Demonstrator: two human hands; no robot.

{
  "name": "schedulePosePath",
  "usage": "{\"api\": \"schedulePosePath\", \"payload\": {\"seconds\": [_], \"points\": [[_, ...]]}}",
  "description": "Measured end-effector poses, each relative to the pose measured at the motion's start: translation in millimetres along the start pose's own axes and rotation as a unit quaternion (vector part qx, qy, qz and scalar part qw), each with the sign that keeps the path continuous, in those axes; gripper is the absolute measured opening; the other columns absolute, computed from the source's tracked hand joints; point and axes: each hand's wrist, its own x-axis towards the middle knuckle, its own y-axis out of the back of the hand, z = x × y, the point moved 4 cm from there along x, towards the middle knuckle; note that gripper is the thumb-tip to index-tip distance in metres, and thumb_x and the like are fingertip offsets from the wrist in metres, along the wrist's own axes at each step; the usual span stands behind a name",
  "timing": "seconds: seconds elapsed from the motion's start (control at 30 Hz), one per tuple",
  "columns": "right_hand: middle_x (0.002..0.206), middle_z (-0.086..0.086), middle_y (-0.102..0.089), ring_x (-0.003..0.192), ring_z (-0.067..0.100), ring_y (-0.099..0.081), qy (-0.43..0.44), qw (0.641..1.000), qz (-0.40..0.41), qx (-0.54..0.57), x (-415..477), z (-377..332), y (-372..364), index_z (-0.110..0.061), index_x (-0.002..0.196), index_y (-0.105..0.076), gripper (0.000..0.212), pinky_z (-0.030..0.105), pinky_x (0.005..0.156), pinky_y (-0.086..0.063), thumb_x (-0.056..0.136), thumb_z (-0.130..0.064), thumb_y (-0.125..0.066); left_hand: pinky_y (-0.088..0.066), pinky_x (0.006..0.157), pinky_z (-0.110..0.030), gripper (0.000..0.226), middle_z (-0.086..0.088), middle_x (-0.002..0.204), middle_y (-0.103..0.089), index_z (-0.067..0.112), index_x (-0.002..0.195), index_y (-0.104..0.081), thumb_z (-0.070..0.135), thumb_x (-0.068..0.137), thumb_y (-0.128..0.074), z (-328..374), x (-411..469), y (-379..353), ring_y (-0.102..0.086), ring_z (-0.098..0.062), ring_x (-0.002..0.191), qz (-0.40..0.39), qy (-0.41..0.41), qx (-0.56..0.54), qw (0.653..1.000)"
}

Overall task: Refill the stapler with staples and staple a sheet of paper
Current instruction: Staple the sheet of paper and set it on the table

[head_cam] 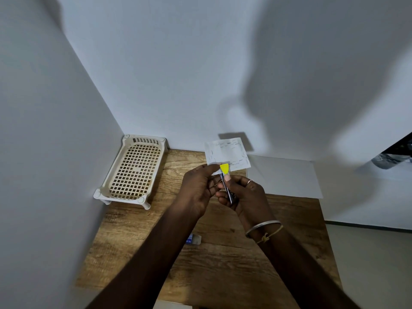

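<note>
A small sheet of paper (228, 152) with many staple marks along its edges is held up above the wooden table (223, 264). My left hand (197, 190) pinches its lower edge. My right hand (245, 195) grips a small stapler (225, 175) with a yellow top and a metal body, its nose at the paper's lower edge. A small blue and white staple box (194, 239) lies on the table, partly hidden behind my left forearm.
A cream plastic basket tray (133, 170) stands at the table's far left against the wall corner. A larger white sheet (285, 177) lies at the far right of the table. White walls close the left and back sides.
</note>
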Motion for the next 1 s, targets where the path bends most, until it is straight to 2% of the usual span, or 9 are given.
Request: {"api": "schedulePosePath", "payload": {"seconds": [0.17,0.33,0.5,0.57,0.7,0.83,1.0], "points": [[0.086,0.021,-0.075,0.069,0.027,-0.073,0.003,1.0,0.024,0.005,5.6,0.5,4.0,-0.01,0.091,-0.078,0.015,0.029,0.058,-0.058,0.082,-0.022,-0.078,-0.059,0.067,-0.033,0.041,-0.016,0.096,-0.078,0.004,0.105,-0.074,0.032,0.077,-0.086,3.6,-3.9,-2.3,-0.072,-0.022,0.072,-0.041,-0.045,0.045,0.997],[0.08,0.02,-0.073,0.067,0.029,-0.071,0.008,0.999,0.029,-0.009,10.9,0.6,5.3,-0.005,0.094,-0.077,0.016,0.032,0.059,-0.058,0.085,-0.019,-0.075,-0.06,0.06,-0.029,0.044,-0.02,0.094,-0.077,0.003,0.115,-0.068,0.017,0.077,-0.086,6.8,-7.3,-4.0,-0.071,-0.022,0.064,-0.033,-0.089,0.074,0.993],[0.078,0.019,-0.073,0.063,0.028,-0.07,0.011,0.999,0.037,-0.007,10.8,-0.3,5.6,-0.005,0.09,-0.077,0.012,0.031,0.058,-0.057,0.085,-0.016,-0.075,-0.058,0.057,-0.031,0.05,-0.014,0.075,-0.074,0.009,0.12,-0.064,0.019,0.077,-0.087,7.8,-4.7,-3.1,-0.064,-0.023,0.056,-0.039,-0.101,0.084,0.991],[0.077,0.02,-0.073,0.062,0.029,-0.069,0.007,0.999,0.045,-0.008,11.1,0.3,6.6,-0.004,0.089,-0.076,0.011,0.032,0.058,-0.057,0.086,-0.014,-0.075,-0.06,0.059,-0.033,0.052,-0.021,0.079,-0.074,0.012,0.122,-0.063,0.018,0.076,-0.088,5.7,-1.6,-2.1,-0.063,-0.024,0.056,-0.037,-0.098,0.078,0.991],[0.078,0.022,-0.073,0.061,0.028,-0.07,0.002,0.998,0.062,-0.023,9.5,1.7,9.7,-0.002,0.089,-0.076,0.013,0.032,0.057,-0.059,0.084,-0.014,-0.075,-0.061,0.066,-0.037,0.056,-0.024,0.096,-0.076,0.018,0.124,-0.063,0.017,0.075,-0.089,1.0,1.3,-0.2,-0.066,-0.031,0.069,-0.044,-0.092,0.072,0.992],[0.075,0.02,-0.074,0.06,0.027,-0.071,0.01,0.997,0.076,-0.032,8.0,5.2,12.0,-0.003,0.083,-0.076,0.008,0.03,0.053,-0.059,0.083,-0.011,-0.075,-0.062,0.068,-0.04,0.056,-0.022,0.098,-0.076,0.018,0.127,-0.063,0.014,0.076,-0.087,-5.4,2.5,2.1,-0.067,-0.04,0.083,-0.04,-0.091,0.078,0.992],[0.072,0.019,-0.074,0.057,0.026,-0.071,0.029,0.995,0.081,-0.05,3.9,6.8,13.3,-0.002,0.084,-0.074,0.009,0.029,0.051,-0.059,0.084,-0.011,-0.074,-0.061,0.074,-0.043,0.051,-0.03,0.099,-0.073,0.017,0.123,-0.067,0.014,0.076,-0.087,-8.8,3.3,3.9,-0.07,-0.04,0.084,-0.034,-0.092,0.095,0.991]]}}
